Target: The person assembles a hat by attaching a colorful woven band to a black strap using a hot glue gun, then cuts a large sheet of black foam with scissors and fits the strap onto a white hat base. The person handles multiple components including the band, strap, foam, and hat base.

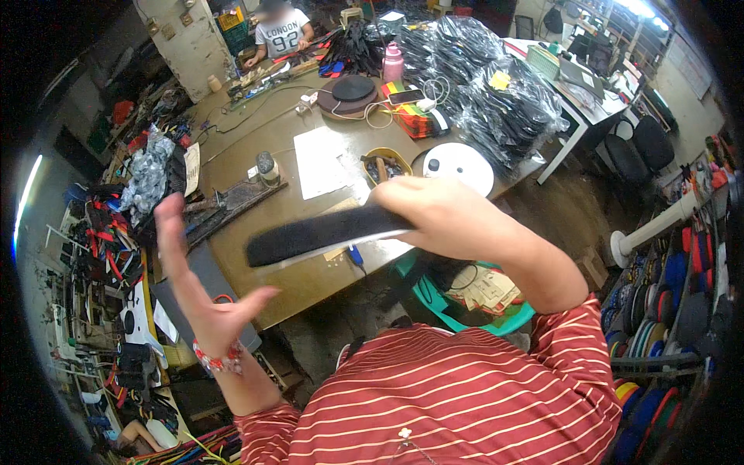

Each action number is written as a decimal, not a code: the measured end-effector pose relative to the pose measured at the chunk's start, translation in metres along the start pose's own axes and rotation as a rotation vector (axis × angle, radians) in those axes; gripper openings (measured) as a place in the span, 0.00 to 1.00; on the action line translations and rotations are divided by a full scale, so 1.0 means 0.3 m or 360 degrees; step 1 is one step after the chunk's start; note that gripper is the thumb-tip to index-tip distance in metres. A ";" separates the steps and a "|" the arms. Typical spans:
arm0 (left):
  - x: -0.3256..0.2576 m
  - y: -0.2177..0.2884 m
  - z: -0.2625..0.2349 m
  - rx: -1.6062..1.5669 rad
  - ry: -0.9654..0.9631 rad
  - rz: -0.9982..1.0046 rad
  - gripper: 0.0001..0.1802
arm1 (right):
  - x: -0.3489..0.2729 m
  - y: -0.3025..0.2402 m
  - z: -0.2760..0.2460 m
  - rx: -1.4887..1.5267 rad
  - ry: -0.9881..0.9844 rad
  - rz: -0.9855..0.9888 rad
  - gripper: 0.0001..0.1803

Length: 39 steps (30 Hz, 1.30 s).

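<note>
In my right hand (438,209) is one end of a wide black fabric strap (325,236), with a pale lower edge, held above the brown table (263,298). The strap reaches left across the front of the table. My left hand (203,298), wearing a beaded bracelet, is raised left of the strap's free end. Its thumb stands apart from its fingers, and it touches nothing. Below and beyond the strap lie white paper sheets (322,159), a yellow bowl of small tools (364,164) and a round white disc (470,169).
Rolls of black tape (349,89), a pink bottle (393,62) and a phone (406,97) are farther back. Plastic-wrapped black bundles (504,108) crowd the right. A teal basket (422,291) stands near my lap. Across the table sits another person (280,35).
</note>
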<state>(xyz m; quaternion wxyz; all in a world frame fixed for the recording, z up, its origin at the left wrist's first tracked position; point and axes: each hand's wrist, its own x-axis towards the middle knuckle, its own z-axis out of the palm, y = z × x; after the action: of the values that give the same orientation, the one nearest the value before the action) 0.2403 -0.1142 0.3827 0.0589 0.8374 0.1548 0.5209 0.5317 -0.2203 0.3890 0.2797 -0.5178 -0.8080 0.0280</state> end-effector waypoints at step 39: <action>-1.042 -0.064 0.885 -0.0810 -0.2080 -0.1527 0.28 | -0.694 0.793 0.221 -0.0728 0.0510 0.1261 0.26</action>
<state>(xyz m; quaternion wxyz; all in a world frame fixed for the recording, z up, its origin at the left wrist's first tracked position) 0.3450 -0.1797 -0.0090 0.5374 0.7750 0.3062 -0.1299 0.7592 -0.2715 0.1655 0.2474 -0.8317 -0.4809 -0.1260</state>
